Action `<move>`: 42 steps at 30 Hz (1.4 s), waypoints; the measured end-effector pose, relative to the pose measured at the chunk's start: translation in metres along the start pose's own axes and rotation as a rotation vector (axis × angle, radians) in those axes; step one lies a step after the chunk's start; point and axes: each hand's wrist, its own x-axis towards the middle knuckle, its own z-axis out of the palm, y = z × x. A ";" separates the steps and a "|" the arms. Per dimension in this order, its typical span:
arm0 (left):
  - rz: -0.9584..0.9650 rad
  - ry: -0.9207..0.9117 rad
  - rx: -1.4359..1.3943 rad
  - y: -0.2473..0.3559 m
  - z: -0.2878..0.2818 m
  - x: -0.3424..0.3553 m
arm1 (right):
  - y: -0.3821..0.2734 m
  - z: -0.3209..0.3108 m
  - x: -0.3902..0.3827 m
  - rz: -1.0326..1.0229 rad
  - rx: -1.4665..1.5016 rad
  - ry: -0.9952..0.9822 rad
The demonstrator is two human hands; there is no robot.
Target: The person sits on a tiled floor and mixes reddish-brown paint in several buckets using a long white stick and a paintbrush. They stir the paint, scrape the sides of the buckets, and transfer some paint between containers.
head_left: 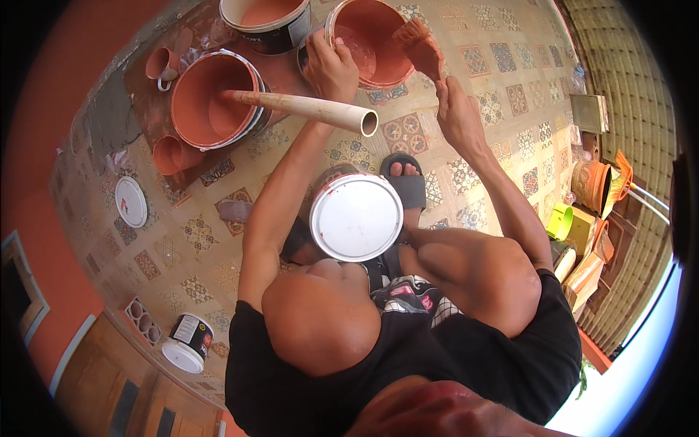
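My left hand (331, 67) grips the left rim of a paint bucket (364, 60), whose inside is coated with terracotta-orange paint and which leans toward me. In my right hand (460, 116) is a paintbrush (421, 49), its wide bristles thick with the same paint and close against the bucket's right rim. My fingers are closed round its handle, which they mostly hide. To the left stands a larger bucket (191, 102) with paint-covered walls and a pale pipe (313, 109) slanting out of it. Between my legs is a closed bucket with a white lid (357, 217).
Another paint bucket (266, 14) stands at the far left, with a mug (162, 65) and a small cup (169, 154) nearby. A loose lid (131, 202) and a tipped container (188, 344) lie on the patterned tile floor. Pots (591, 183) and boxes line the right side.
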 end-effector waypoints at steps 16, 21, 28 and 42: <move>-0.121 -0.084 -0.021 0.002 -0.002 -0.003 | -0.026 -0.016 0.005 0.098 -0.007 -0.097; -0.056 -0.053 0.034 0.004 -0.005 -0.010 | 0.017 -0.010 -0.001 0.083 0.115 0.131; -0.007 -0.021 0.040 0.007 0.004 -0.005 | -0.038 -0.116 0.015 -0.162 0.547 0.494; 0.006 -0.014 0.045 0.013 0.006 0.002 | 0.011 -0.056 0.015 -0.165 0.112 0.385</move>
